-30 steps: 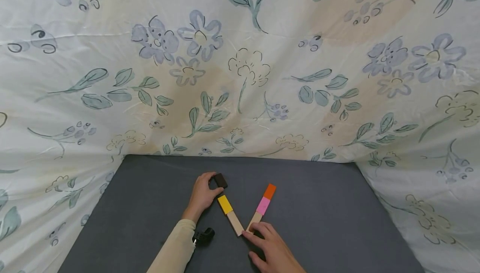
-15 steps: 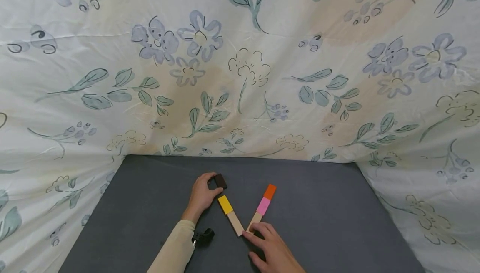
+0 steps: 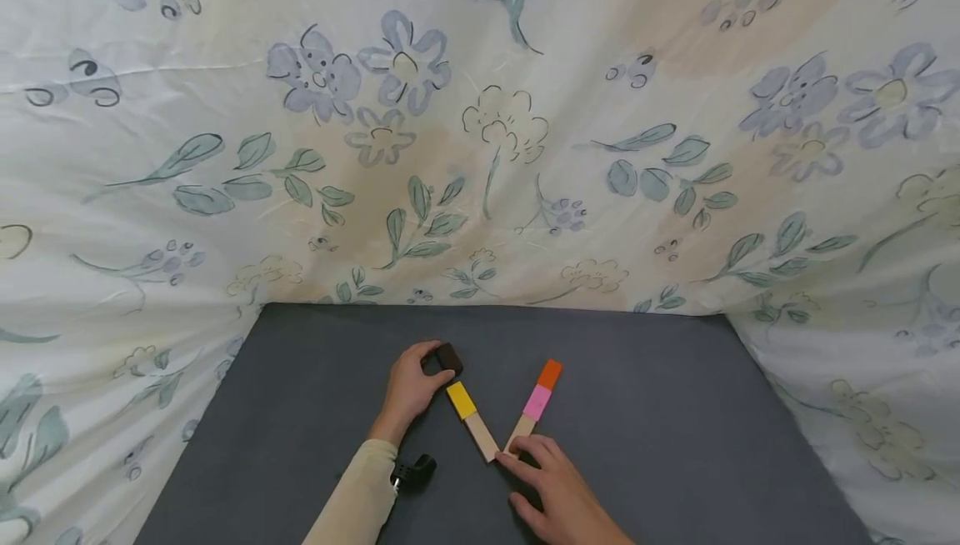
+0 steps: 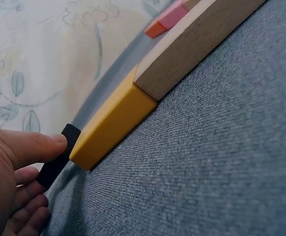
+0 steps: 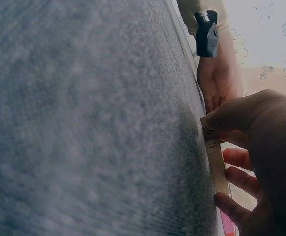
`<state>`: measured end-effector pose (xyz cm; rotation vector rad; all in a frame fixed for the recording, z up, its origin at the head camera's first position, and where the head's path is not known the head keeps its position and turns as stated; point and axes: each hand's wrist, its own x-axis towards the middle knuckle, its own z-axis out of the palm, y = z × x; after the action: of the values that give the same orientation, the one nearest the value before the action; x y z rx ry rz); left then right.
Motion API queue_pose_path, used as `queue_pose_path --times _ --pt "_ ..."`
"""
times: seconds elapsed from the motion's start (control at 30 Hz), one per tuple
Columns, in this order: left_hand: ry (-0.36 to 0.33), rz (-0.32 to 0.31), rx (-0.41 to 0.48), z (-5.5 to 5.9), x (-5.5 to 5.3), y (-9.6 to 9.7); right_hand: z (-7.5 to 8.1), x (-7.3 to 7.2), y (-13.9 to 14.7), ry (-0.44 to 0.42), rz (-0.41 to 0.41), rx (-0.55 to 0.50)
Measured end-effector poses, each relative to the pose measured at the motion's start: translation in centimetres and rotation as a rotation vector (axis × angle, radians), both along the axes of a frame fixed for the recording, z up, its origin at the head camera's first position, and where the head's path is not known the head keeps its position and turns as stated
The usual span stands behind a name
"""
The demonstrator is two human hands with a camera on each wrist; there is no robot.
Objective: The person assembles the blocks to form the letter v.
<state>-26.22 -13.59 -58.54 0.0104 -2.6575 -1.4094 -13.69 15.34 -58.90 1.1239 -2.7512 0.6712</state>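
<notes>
My left hand (image 3: pixel 412 382) pinches a dark wooden block (image 3: pixel 450 358) between thumb and fingers, just beyond the far end of a yellow block (image 3: pixel 461 400). In the left wrist view the dark block (image 4: pixel 59 156) is tilted close by the yellow block's end; whether they touch cannot be told. A plain wood block (image 3: pixel 481 438) continues the yellow one toward me. My right hand (image 3: pixel 551 482) has its fingertips on another plain wood block (image 3: pixel 520 431), partly covered, with the thumb apart below. Pink (image 3: pixel 536 403) and orange (image 3: pixel 550 374) blocks extend that row, and the two rows form a V.
Dark grey cloth (image 3: pixel 675 428) covers the table. A floral curtain (image 3: pixel 480 153) hangs behind it and along both sides. A black wrist device (image 3: pixel 415 472) sticks out from the left sleeve (image 3: pixel 356 491). Printed marks show on the plain block (image 5: pixel 211 137) in the right wrist view.
The head view has shifted slightly. My left hand has brought the dark block a little nearer the yellow block's end, narrowing the gap. The right hand keeps its place on the plain block.
</notes>
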Motion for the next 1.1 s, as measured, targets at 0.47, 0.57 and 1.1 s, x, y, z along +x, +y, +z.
queue_pose_path --times 0.47,0.57,1.1 --pt "-0.006 0.020 0.023 0.2 0.6 -0.1 0.0 -0.1 0.1 -0.064 -0.087 0.009" --pt "-0.014 0.020 0.015 0.2 0.7 0.0 -0.1 0.0 0.2 -0.064 -0.099 0.008" --pt "-0.014 0.016 -0.023 -0.2 1.5 -0.4 -0.2 0.1 -0.3 -0.014 -0.097 -0.030"
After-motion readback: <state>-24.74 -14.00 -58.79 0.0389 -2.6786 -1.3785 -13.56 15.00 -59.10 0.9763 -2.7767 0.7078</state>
